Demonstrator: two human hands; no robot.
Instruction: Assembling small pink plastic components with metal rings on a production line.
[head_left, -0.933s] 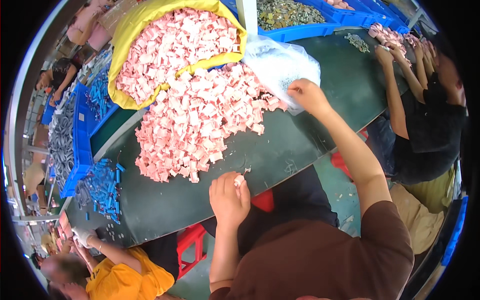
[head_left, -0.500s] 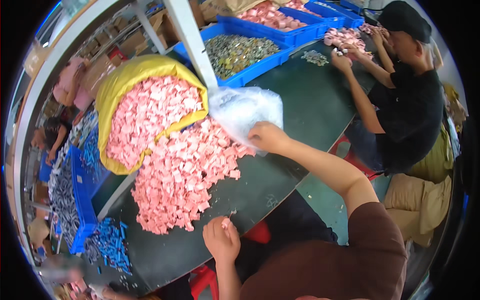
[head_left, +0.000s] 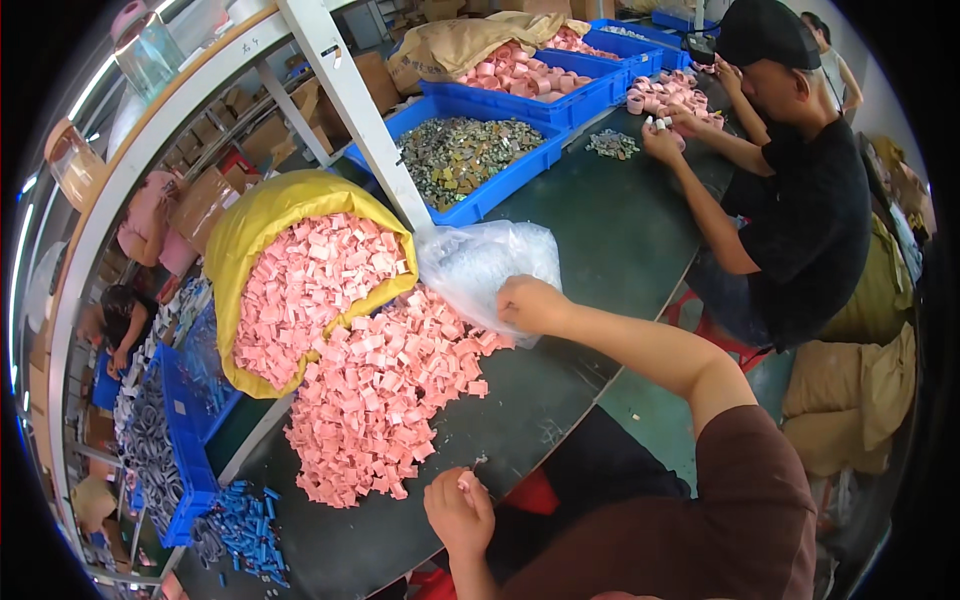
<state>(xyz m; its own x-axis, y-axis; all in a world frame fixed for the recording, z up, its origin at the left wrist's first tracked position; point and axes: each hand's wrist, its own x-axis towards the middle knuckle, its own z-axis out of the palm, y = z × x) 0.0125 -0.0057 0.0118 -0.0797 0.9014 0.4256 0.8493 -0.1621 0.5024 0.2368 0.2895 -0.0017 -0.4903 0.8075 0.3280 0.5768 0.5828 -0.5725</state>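
Note:
My left hand (head_left: 461,514) is closed near the table's front edge, with a small pink plastic piece (head_left: 466,484) between thumb and fingers. A tiny thin bit shows just beyond its fingertips. Farther right, my right hand (head_left: 533,305) reaches to the near side of a clear plastic bag (head_left: 492,262). Its fingers are curled down against the bag, and whatever they pinch is hidden. Left of the bag, a large heap of pink plastic pieces (head_left: 370,400) spreads over the dark green table (head_left: 545,400). More of these pieces fill a yellow sack (head_left: 235,250) lying open behind the heap.
A white post (head_left: 365,120) rises behind the bag. Blue bins (head_left: 500,205) with small metallic parts and pink rings stand at the back. Blue cylinders (head_left: 245,530) lie at the left beside another blue bin (head_left: 190,450). A person in black (head_left: 810,210) works at the right.
The view has tilted, so the table and sack sit lower in the picture. My right hand stays at the bag, and my left hand keeps its closed grip near the table edge.

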